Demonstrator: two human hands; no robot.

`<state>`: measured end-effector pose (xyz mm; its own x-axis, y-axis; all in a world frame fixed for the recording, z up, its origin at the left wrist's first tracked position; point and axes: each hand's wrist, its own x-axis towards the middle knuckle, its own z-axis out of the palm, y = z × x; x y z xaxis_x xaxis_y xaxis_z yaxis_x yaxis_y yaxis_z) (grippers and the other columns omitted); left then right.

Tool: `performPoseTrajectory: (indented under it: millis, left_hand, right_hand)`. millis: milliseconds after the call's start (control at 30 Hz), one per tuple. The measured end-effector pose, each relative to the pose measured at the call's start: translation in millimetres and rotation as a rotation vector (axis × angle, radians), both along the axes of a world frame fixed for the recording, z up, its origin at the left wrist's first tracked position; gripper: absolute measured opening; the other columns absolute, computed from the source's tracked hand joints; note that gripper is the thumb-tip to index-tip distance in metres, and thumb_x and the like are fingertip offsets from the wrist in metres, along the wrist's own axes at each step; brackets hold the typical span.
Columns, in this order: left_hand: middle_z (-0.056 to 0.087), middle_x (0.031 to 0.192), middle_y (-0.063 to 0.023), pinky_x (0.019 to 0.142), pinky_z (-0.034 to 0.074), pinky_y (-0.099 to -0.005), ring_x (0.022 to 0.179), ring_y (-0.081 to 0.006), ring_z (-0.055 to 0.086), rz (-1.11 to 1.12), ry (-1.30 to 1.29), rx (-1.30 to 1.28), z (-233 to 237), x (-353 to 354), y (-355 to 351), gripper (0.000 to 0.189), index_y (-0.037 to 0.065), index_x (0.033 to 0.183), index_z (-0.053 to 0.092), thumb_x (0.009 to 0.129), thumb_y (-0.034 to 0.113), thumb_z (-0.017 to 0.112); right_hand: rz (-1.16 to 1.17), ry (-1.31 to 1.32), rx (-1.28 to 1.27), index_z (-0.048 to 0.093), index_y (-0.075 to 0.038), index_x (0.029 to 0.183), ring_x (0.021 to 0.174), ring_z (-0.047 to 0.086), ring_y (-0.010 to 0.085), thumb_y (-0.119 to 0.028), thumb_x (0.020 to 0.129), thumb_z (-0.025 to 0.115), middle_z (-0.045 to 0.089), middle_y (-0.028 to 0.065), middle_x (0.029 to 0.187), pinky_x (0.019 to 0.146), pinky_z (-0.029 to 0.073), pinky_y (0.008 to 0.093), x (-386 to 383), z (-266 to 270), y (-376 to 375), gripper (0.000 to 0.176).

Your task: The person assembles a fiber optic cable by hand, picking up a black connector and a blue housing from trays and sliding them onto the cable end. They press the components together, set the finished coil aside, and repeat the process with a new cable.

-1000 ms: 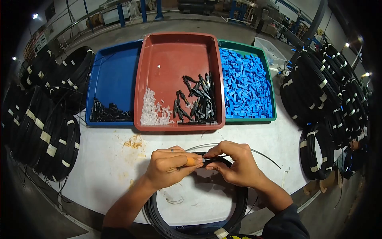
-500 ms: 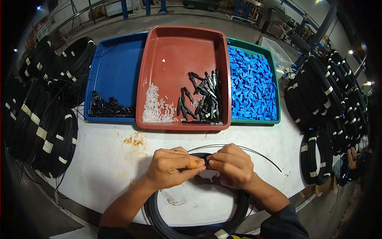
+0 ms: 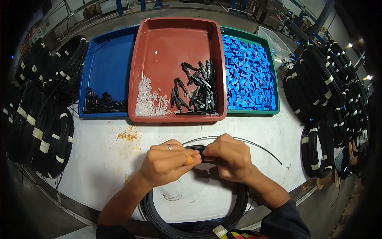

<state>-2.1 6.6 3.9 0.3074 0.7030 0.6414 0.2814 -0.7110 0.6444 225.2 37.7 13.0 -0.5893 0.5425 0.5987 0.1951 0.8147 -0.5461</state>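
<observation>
Above the far side of a black cable coil [image 3: 241, 201], my left hand [image 3: 167, 161] and my right hand [image 3: 229, 157] meet with fingertips almost touching. Both are closed in a pinch. Whatever small dark piece sits between the fingers is mostly hidden by them. The left hand wears a ring, and an orange wrap covers part of one digit. Behind the hands, a loose cable [image 3: 259, 149] arcs out to the right over the white table [image 3: 103, 159]. A pale tape band [image 3: 219, 230] wraps the coil's near side.
A red tray [image 3: 175, 44] holds clear small pieces [image 3: 149, 101] and black connectors [image 3: 199, 85]. Beside it stand a blue tray [image 3: 107, 59] with black parts and a green tray [image 3: 275, 93] full of blue clips [image 3: 248, 75]. Taped coils [image 3: 38, 123] [image 3: 314, 87] flank the table.
The view has shifted a little, so trays and coils sit slightly higher and further left. Both hands stay together in a pinch, with the fingertips slightly rearranged.
</observation>
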Motion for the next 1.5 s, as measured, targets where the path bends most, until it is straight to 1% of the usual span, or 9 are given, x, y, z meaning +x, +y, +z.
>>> performPoseTrajectory:
  millis: [67,133,200,367,433,800,867,967,1500]
  left_hand:
    - [0.078,0.081,-0.0122,0.068,0.058,-0.0288,0.071,-0.0201,0.075,0.044,0.155,0.222,3.5,3.2,-2.2,0.014,0.000,0.081,0.076,0.073,-0.002,0.087]
    - [0.078,0.083,-0.0123,0.068,0.057,-0.0285,0.071,-0.0196,0.075,0.055,0.182,0.214,2.6,0.8,-0.9,0.015,0.000,0.080,0.074,0.072,-0.001,0.087]
    - [0.078,0.083,-0.0120,0.068,0.057,-0.0284,0.071,-0.0195,0.075,0.058,0.047,0.098,-1.9,-1.5,2.1,0.014,0.001,0.078,0.074,0.073,0.000,0.087]
    - [0.078,0.084,-0.0116,0.068,0.057,-0.0287,0.071,-0.0194,0.075,0.006,0.007,0.016,-4.3,-2.0,2.2,0.012,0.000,0.078,0.075,0.075,0.000,0.086]
    - [0.078,0.084,-0.0112,0.069,0.057,-0.0292,0.072,-0.0191,0.075,-0.025,0.111,0.180,-3.8,-1.8,2.8,0.010,0.000,0.080,0.076,0.076,-0.001,0.085]
    - [0.078,0.084,-0.0106,0.068,0.057,-0.0289,0.073,-0.0187,0.074,0.049,0.052,0.135,-5.2,-0.7,1.4,0.011,0.001,0.083,0.077,0.075,-0.001,0.084]
    - [0.078,0.083,-0.0104,0.068,0.057,-0.0287,0.072,-0.0185,0.074,0.048,0.053,0.139,-4.9,-0.9,1.8,0.011,0.001,0.084,0.077,0.076,-0.001,0.083]
    - [0.078,0.083,-0.0098,0.068,0.057,-0.0284,0.072,-0.0180,0.074,0.013,0.085,0.220,-4.6,-0.8,2.6,0.009,0.001,0.084,0.077,0.077,0.000,0.082]
    - [0.078,0.084,-0.0094,0.067,0.056,-0.0280,0.072,-0.0173,0.074,0.029,0.142,0.260,-5.0,0.4,0.4,0.006,0.001,0.084,0.078,0.079,0.001,0.081]
  right_hand:
    - [-0.010,0.006,-0.098,0.070,0.000,0.093,0.071,0.067,0.0269,0.007,0.073,0.080,0.071,0.0106,0.081,0.065,0.053,0.0362,-0.4,-4.2,2.8,0.024]
    - [0.021,-0.019,-0.215,0.069,-0.001,0.099,0.075,0.065,0.0316,0.002,0.076,0.078,0.070,0.0121,0.086,0.072,0.052,0.0401,-1.7,-6.8,4.8,0.025]
    - [0.023,-0.032,-0.209,0.068,-0.002,0.099,0.078,0.065,0.0307,0.001,0.077,0.079,0.069,0.0105,0.086,0.075,0.051,0.0405,-3.5,-3.4,4.2,0.025]
    - [-0.046,-0.087,0.146,0.068,-0.003,0.097,0.074,0.060,0.0268,0.004,0.069,0.076,0.067,0.0079,0.086,0.071,0.046,0.0386,-0.9,1.5,-1.0,0.029]
    - [-0.045,-0.100,0.143,0.068,-0.003,0.096,0.072,0.059,0.0263,0.004,0.067,0.076,0.066,0.0082,0.085,0.070,0.046,0.0382,-0.6,1.0,-0.1,0.031]
    - [-0.123,-0.079,0.022,0.066,-0.002,0.101,0.079,0.066,0.0289,0.004,0.066,0.076,0.066,0.0106,0.089,0.068,0.054,0.0397,-4.5,1.2,-7.6,0.037]
    - [-0.083,-0.126,0.164,0.066,-0.001,0.102,0.079,0.068,0.0289,0.007,0.062,0.075,0.067,0.0120,0.092,0.062,0.056,0.0379,-2.8,3.4,-5.3,0.041]
    - [-0.093,-0.117,0.136,0.066,0.000,0.103,0.073,0.069,0.0280,0.006,0.060,0.074,0.068,0.0121,0.094,0.057,0.056,0.0365,-1.0,-2.9,-6.9,0.044]
    - [-0.084,-0.084,0.133,0.068,0.000,0.101,0.070,0.071,0.0257,0.004,0.066,0.076,0.072,0.0110,0.094,0.056,0.057,0.0345,-0.3,-4.1,-5.2,0.037]
